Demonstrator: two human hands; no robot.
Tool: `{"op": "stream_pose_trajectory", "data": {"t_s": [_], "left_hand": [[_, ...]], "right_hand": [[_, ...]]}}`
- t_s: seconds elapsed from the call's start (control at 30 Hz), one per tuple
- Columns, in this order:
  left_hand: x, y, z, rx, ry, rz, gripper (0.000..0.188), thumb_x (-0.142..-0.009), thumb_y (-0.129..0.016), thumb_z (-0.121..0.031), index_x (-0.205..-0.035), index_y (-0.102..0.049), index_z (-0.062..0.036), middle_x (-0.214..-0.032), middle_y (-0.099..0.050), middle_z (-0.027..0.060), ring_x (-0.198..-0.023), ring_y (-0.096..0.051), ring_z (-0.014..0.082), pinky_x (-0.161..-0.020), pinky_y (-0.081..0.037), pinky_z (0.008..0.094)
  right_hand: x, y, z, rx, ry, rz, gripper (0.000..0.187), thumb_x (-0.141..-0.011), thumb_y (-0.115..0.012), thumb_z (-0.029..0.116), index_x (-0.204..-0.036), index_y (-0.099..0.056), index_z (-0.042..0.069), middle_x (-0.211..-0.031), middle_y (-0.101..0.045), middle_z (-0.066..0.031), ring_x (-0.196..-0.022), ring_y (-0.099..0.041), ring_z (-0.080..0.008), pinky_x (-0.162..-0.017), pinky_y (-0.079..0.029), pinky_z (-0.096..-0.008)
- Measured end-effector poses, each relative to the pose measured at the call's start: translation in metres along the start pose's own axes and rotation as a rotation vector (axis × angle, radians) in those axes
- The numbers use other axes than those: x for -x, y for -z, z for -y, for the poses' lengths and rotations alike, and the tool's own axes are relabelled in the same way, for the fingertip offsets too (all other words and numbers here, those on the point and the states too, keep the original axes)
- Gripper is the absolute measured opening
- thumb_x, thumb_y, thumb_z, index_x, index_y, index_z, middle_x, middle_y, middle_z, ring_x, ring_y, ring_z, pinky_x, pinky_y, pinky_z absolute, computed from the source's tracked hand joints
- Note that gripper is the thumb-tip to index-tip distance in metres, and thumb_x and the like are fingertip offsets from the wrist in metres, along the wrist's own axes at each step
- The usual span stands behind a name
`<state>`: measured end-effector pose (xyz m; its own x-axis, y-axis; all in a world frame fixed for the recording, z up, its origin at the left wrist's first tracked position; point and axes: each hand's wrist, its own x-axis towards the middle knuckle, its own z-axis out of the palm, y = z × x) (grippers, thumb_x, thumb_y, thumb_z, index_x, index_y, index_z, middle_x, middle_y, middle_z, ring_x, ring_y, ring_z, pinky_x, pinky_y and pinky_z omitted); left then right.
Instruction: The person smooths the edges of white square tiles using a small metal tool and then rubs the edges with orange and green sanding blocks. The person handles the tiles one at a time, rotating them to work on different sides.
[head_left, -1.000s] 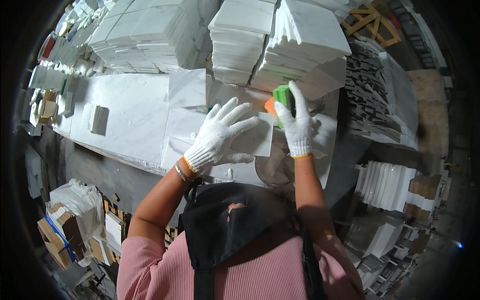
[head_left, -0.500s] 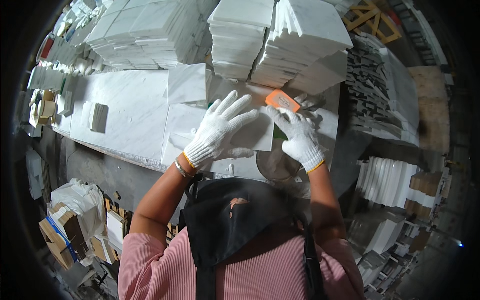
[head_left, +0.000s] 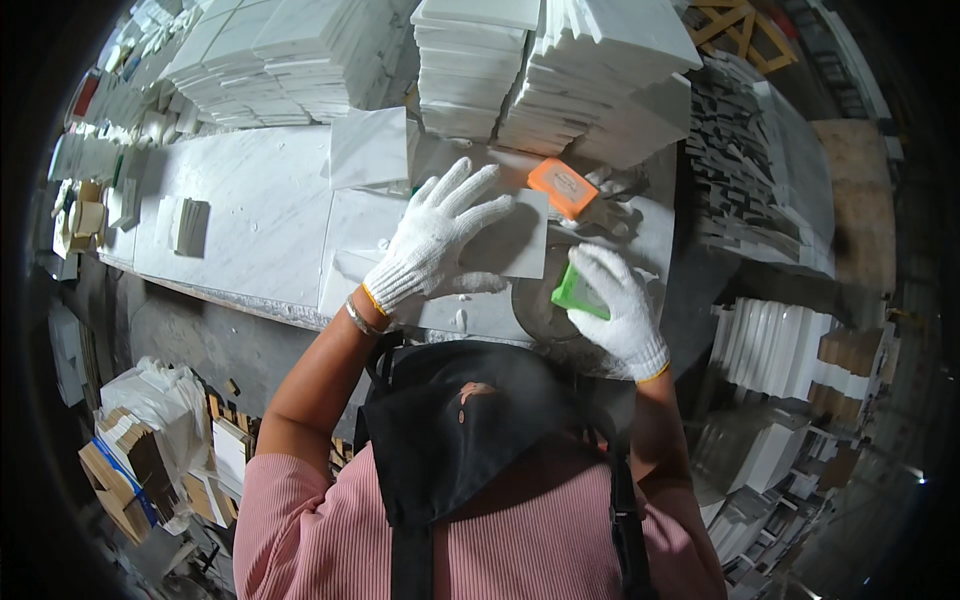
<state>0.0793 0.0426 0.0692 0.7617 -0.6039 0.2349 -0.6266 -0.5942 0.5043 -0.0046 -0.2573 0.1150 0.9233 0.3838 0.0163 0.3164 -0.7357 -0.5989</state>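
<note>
Green block (head_left: 568, 291) is gripped in half-curled right hand (head_left: 622, 310); white tile (head_left: 524, 242) is partly covered by left hand (head_left: 432, 235), spread wide, nothing grasped.

It's matt, knitted cloth on the left glove (head_left: 437, 232) and the right glove (head_left: 618, 308), smooth, stone-like finish on the white tile (head_left: 527, 240), ribbed cloth on the pink shirt (head_left: 320, 530), shiny metal in the bracelet (head_left: 362, 317), and perhaps plastic for the half-covered green block (head_left: 569, 291)!
</note>
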Motion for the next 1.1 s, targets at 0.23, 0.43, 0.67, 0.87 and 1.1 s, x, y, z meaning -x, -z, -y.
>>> {"op": "stream_pose_trajectory", "data": {"t_s": [0.23, 0.43, 0.67, 0.87, 1.1], "left_hand": [[0.001, 0.001, -0.002, 0.001, 0.002, -0.002, 0.099, -0.064, -0.085, -0.061, -0.149, -0.053, -0.0223, -0.165, -0.034, 0.0137, -0.15, -0.031, 0.0452, -0.118, -0.034, 0.0568], [0.002, -0.005, 0.003, 0.003, 0.001, -0.006, 0.099, -0.065, -0.085, -0.062, -0.149, -0.053, -0.0226, -0.164, -0.035, 0.0139, -0.149, -0.032, 0.0456, -0.118, -0.034, 0.0567], [0.002, 0.004, -0.004, -0.034, 0.048, 0.011, 0.105, -0.064, -0.088, -0.057, -0.153, -0.047, -0.0201, -0.163, -0.035, 0.0152, -0.149, -0.031, 0.0464, -0.119, -0.032, 0.0576], [-0.004, 0.019, -0.008, -0.026, 0.07, 0.073, 0.109, -0.061, -0.091, -0.045, -0.154, -0.044, -0.0156, -0.158, -0.041, 0.0157, -0.148, -0.034, 0.0427, -0.12, -0.03, 0.0587], [-0.016, 0.03, 0.005, 0.114, -0.085, 0.058, 0.108, -0.054, -0.092, -0.04, -0.15, -0.049, -0.0148, -0.148, -0.052, 0.0135, -0.142, -0.044, 0.0379, -0.12, -0.032, 0.0562]], "right_hand": [[-0.024, -0.015, 0.004, 0.167, -0.075, 0.196, 0.091, -0.08, -0.077, 0.031, -0.16, -0.034, 0.022, -0.145, -0.051, -0.0208, -0.121, -0.06, -0.0416, -0.101, -0.052, -0.0485], [0.003, -0.011, 0.021, 0.245, -0.102, 0.314, 0.093, -0.072, -0.081, 0.024, -0.157, -0.043, 0.024, -0.144, -0.053, -0.0219, -0.127, -0.055, -0.0421, -0.111, -0.041, -0.0503], [-0.003, 0.005, 0.01, 0.042, -0.133, 0.165, 0.086, -0.076, -0.077, 0.02, -0.156, -0.044, 0.026, -0.149, -0.049, -0.0101, -0.132, -0.054, -0.0292, -0.109, -0.045, -0.0508], [-0.04, -0.007, 0.006, 0.283, -0.067, 0.155, 0.087, -0.079, -0.073, 0.02, -0.158, -0.04, 0.034, -0.144, -0.052, -0.0132, -0.129, -0.054, -0.0346, -0.111, -0.038, -0.0537], [-0.016, 0.009, 0.003, -0.114, -0.022, 0.425, 0.069, -0.073, -0.077, 0.013, -0.139, -0.066, 0.031, -0.123, -0.059, -0.0081, -0.113, -0.059, -0.0308, -0.105, -0.045, -0.0424]]}}
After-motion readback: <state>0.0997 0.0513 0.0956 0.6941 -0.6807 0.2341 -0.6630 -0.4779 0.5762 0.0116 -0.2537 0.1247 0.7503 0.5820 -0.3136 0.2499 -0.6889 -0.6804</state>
